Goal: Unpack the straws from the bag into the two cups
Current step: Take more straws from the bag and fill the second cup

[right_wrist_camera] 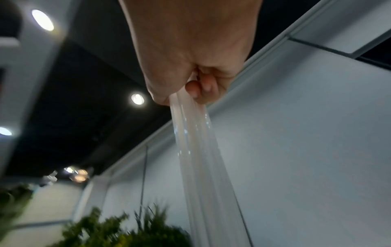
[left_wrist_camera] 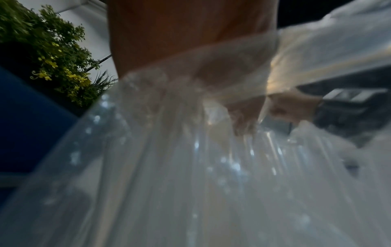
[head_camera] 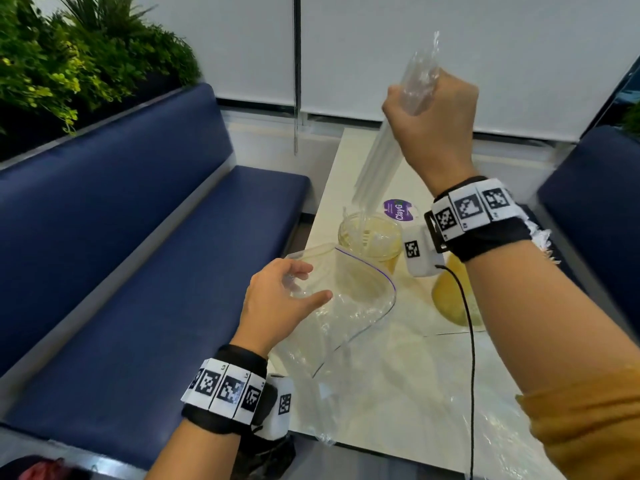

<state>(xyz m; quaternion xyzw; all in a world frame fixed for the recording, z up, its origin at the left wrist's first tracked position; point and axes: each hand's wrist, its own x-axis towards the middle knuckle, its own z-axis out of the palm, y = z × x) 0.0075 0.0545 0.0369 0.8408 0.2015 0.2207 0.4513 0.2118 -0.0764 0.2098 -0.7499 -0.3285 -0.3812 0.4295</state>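
Note:
My right hand [head_camera: 427, 105] is raised above the table and grips the top of a bundle of clear straws [head_camera: 379, 168], with crumpled wrapper sticking out above the fist. The bundle slants down-left, its lower end at the rim of the far clear cup [head_camera: 372, 239], which holds a few straws. The right wrist view shows the straws [right_wrist_camera: 196, 158] running out of my fist [right_wrist_camera: 190, 70]. A second cup [head_camera: 453, 303] stands partly hidden behind my right wrist. My left hand [head_camera: 304, 284] pinches the mouth of the clear zip bag [head_camera: 353, 299], which fills the left wrist view [left_wrist_camera: 190, 167].
The pale table [head_camera: 398, 403] has its edge close by my left wrist. A blue bench [head_camera: 138, 254] runs along the left below green plants [head_camera: 69, 64]. A purple round label [head_camera: 398, 209] lies behind the cups. Another blue seat [head_camera: 595, 202] stands at the right.

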